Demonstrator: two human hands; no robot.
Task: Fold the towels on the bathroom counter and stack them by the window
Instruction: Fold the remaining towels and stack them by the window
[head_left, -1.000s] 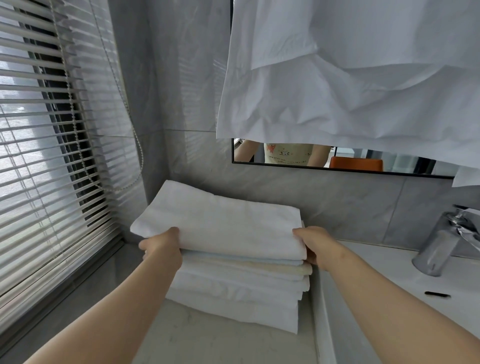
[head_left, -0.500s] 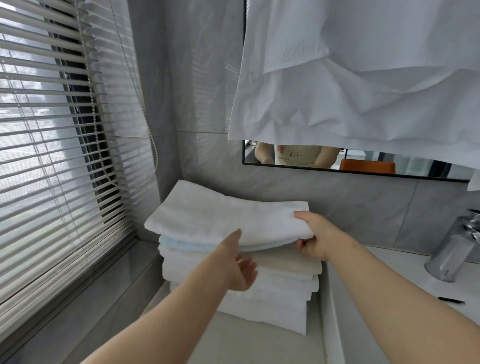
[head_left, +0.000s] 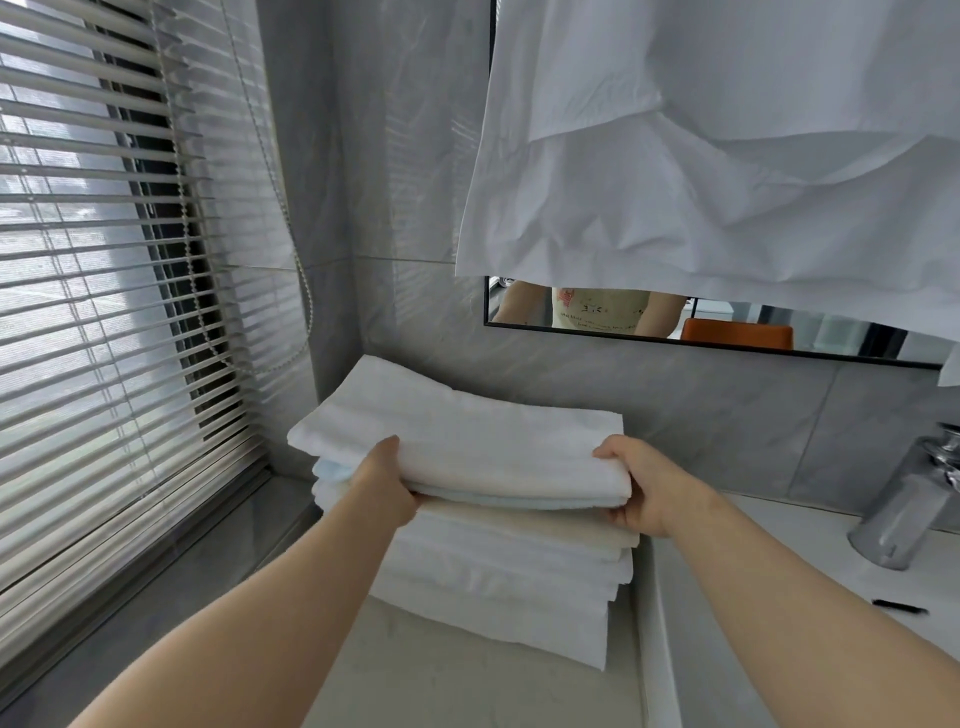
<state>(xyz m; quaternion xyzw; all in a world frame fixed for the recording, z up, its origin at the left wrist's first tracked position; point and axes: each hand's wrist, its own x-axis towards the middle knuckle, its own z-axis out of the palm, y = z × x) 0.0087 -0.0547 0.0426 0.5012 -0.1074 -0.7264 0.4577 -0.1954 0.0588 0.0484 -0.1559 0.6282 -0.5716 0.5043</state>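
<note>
Beside the window blinds (head_left: 104, 312), left hand (head_left: 384, 480) and right hand (head_left: 641, 483) are gripping the top two towels (head_left: 467, 441) by the ends, long axis running left-right over the stack (head_left: 509, 582).

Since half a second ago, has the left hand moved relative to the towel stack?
Yes. The left hand has shifted leftward along the front of the towel stack and now grips the top white towel near its left end.

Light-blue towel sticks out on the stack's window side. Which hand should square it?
Left, probably. The left hand grips the top white towel right beside the protruding light-blue towel corner; the right hand holds the opposite end.
</note>
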